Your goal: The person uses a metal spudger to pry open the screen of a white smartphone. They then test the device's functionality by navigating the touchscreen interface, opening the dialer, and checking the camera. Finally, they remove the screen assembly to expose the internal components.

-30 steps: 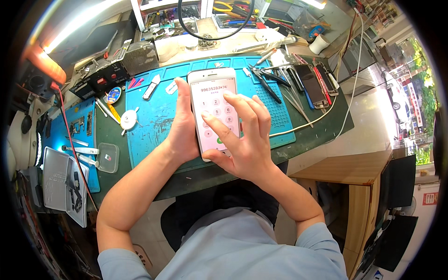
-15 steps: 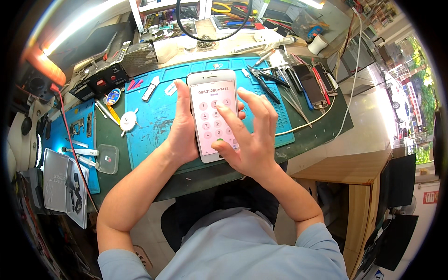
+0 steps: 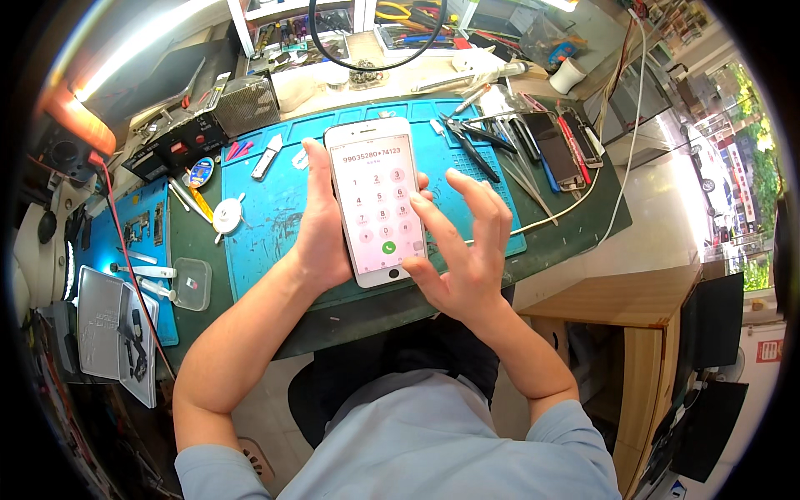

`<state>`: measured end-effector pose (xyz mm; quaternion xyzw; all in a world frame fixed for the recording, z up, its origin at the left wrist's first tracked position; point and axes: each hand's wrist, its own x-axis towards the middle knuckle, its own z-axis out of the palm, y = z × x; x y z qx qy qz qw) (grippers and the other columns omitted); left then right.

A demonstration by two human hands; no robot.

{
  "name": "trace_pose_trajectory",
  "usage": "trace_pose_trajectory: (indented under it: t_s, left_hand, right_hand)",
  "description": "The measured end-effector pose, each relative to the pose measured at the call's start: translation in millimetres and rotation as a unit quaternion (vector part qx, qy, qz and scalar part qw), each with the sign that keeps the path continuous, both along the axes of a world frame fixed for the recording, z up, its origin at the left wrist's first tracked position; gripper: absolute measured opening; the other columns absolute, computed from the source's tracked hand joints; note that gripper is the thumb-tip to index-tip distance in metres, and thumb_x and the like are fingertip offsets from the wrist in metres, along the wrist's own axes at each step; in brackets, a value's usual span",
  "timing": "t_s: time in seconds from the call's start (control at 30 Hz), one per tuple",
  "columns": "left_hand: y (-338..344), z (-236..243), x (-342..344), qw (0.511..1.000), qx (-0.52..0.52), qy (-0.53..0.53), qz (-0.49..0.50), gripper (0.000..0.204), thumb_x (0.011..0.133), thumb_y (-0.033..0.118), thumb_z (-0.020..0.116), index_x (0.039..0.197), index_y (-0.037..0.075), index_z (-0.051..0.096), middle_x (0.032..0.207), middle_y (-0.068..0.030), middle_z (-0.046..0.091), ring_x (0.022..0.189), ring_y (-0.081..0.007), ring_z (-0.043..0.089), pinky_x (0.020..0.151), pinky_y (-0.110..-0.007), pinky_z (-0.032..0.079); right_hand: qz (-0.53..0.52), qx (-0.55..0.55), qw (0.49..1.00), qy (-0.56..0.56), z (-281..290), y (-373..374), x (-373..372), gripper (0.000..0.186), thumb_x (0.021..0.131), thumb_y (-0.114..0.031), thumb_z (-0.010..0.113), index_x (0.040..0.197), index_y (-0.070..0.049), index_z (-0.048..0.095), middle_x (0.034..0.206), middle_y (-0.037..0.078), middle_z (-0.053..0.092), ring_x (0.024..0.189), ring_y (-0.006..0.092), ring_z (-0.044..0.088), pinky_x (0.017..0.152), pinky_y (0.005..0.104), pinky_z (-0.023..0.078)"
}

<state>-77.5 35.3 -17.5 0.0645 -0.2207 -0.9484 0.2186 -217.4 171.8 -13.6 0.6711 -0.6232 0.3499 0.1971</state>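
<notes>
The flat, round-cornered white phone (image 3: 380,218) sits clasped in the left hand's grip (image 3: 323,233); the right hand's grip (image 3: 469,262) is loosely spread at the phone's right edge, contact unclear. Beneath the phone spreads a scuffed blue mat (image 3: 271,208); well left of the phone, an open gray case (image 3: 100,321) contains dark parts (image 3: 136,343), beside a clear plastic box (image 3: 193,298).
</notes>
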Motion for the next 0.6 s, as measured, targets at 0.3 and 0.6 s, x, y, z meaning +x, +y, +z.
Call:
trace_pose_trajectory:
  t_s: [0.3,0.6]
  left_hand:
    - [-1,-1,-2,0.999,0.030,0.013,0.009,0.111,0.087,0.094,0.023,0.146,0.003,0.047,0.126,-0.0180,0.063,0.114,-0.0306,0.066,0.098,-0.052,0.057]
    - [-1,-2,-2,0.999,0.038,0.019,0.004,0.111,0.086,0.094,0.025,0.147,0.004,0.046,0.127,-0.0188,0.063,0.114,-0.0317,0.065,0.098,-0.052,0.058]
  right_hand:
    - [0.061,0.006,0.998,0.003,-12,30,-9,0.035,0.099,-0.035,0.062,0.123,-0.014,0.076,0.138,0.017,0.056,0.126,0.0331,0.052,0.109,0.0517,0.041]
    - [0.059,0.031,0.998,0.012,-10,24,-4,0.044,0.102,-0.051,0.059,0.128,-0.018,0.073,0.137,0.015,0.055,0.126,0.0326,0.052,0.110,0.0527,0.039]
